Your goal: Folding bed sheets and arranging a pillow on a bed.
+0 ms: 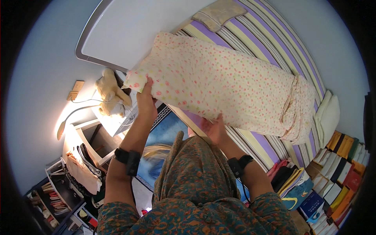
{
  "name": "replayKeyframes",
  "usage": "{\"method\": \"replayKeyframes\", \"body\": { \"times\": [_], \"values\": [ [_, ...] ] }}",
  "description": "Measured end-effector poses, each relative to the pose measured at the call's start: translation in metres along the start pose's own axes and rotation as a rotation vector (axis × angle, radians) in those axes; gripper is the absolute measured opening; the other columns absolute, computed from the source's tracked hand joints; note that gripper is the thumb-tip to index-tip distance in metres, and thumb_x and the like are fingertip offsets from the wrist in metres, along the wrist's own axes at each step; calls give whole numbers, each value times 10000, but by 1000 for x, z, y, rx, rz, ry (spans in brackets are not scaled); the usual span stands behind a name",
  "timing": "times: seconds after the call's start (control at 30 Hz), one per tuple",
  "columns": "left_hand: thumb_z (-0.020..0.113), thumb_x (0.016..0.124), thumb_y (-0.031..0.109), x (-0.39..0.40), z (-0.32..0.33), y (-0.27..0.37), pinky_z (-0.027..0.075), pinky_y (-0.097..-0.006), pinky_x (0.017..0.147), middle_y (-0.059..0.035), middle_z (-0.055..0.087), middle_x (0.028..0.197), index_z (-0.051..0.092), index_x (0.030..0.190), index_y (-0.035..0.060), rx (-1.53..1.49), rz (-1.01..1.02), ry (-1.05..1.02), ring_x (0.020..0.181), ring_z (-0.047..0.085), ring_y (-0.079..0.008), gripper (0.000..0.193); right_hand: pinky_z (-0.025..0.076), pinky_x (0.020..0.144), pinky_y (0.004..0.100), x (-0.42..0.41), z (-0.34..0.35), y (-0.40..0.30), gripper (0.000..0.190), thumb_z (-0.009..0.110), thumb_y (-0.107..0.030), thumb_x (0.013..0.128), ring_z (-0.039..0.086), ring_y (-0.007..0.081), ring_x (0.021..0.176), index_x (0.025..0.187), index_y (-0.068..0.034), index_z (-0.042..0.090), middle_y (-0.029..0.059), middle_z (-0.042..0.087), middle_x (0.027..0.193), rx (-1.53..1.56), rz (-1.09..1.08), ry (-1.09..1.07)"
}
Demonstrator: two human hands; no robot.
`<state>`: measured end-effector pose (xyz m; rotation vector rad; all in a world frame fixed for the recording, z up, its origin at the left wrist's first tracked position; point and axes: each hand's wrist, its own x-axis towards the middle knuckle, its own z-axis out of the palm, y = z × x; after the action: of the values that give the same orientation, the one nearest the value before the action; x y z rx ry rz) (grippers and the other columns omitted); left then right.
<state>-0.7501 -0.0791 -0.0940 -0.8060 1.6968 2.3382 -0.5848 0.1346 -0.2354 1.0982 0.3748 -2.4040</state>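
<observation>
A large folded quilt (223, 85), cream with small pink flowers, stretches over the striped bed (258, 32). Its far right end is bunched in loose folds. My left hand (147, 100) grips the quilt's near left corner, thumb on top and fingers hidden beneath. Along the near long edge, my right hand (216, 129) supports the quilt from below, palm turned up, with one digit against the edge. Whether the quilt's underside touches the bed all along is hidden.
A pillow (218, 14) lies at the bed's far end, by the white headboard (132, 32). At left are a plush toy (110, 91), a lit lamp (61, 130) and a wooden chair (85, 126). Stacked books (335, 176), a bag of clothes (296, 188) and folded white bedding (329, 117) stand right.
</observation>
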Motion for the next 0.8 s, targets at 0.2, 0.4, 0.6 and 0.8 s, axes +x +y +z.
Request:
{"method": "replayKeyframes", "body": {
  "times": [0.2, 0.4, 0.6, 0.8],
  "values": [
    [596, 867, 267, -11, 20, 21, 490, -322, 792, -61, 591, 1077, 479, 1193, 48, 32, 22, -71, 951, 597, -171, 409, 453, 904, 438, 6, -33, -48, 666, 407, -582, 883, 493, 294, 1104, 1299, -63, 370, 163, 487, 1219, 138, -463, 121],
    [587, 870, 259, 3, 37, 20, 486, -324, 802, -68, 591, 1079, 483, 1179, 28, 12, 24, -63, 954, 595, -180, 399, 413, 966, 466, 11, -40, -63, 743, 458, -594, 855, 438, 326, 1178, 1347, -61, 297, 167, 421, 1292, 98, -245, 139],
    [595, 857, 235, -27, 65, 63, 480, -330, 823, -85, 599, 1056, 507, 1147, 14, -63, 106, -22, 942, 595, -191, 375, 417, 958, 478, -3, -21, -32, 721, 549, -566, 819, 459, 327, 1146, 1316, -83, 351, 163, 439, 1275, 221, -137, 458],
    [593, 851, 208, 8, 59, 64, 496, -322, 797, -99, 609, 1015, 533, 1096, -12, -32, 102, -64, 910, 609, -201, 334, 474, 880, 428, 23, -60, -88, 423, 620, -247, 857, 520, 256, 1081, 1217, -88, 465, 89, 537, 1180, 154, -613, 192]
  ]
}}
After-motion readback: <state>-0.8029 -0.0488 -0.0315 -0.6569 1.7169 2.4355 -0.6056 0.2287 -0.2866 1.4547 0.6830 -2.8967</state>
